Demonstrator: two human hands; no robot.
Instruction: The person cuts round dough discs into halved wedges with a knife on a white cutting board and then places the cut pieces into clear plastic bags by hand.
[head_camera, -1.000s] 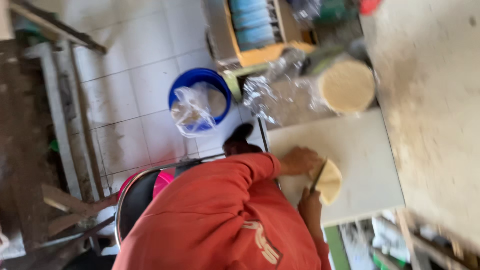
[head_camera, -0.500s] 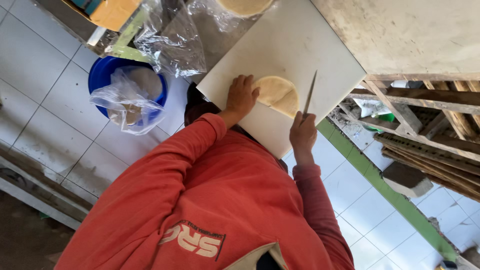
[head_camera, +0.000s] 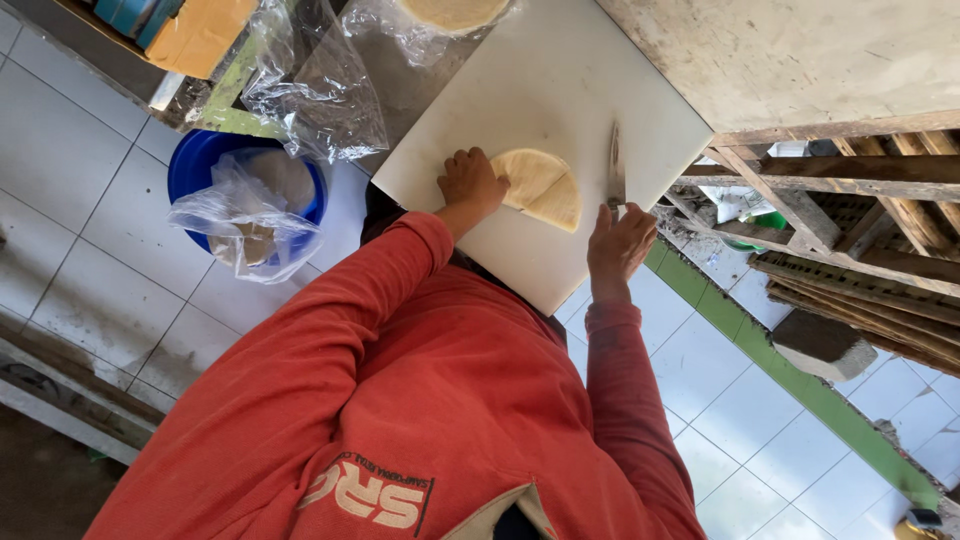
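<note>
A pale yellow flat half-round piece (head_camera: 540, 185), with a cut line across it, lies on a white cutting board (head_camera: 560, 70). My left hand (head_camera: 468, 183) rests on the board with its fingers pressing the piece's left edge. My right hand (head_camera: 618, 245) grips the handle of a knife (head_camera: 615, 165). The blade points away from me and stands just right of the piece, apart from it. My red long sleeves fill the lower part of the view.
A blue bucket (head_camera: 205, 165) lined with a plastic bag stands on the white floor tiles at left. Crumpled clear bags (head_camera: 320, 100) and another pale round stack (head_camera: 455, 12) lie beyond the board. Wooden slats (head_camera: 850, 210) and a grey block (head_camera: 822, 345) are at right.
The view swung from the floor and bucket onto the board. My left hand stays on the pale piece, and my right hand keeps the knife just right of it.
</note>
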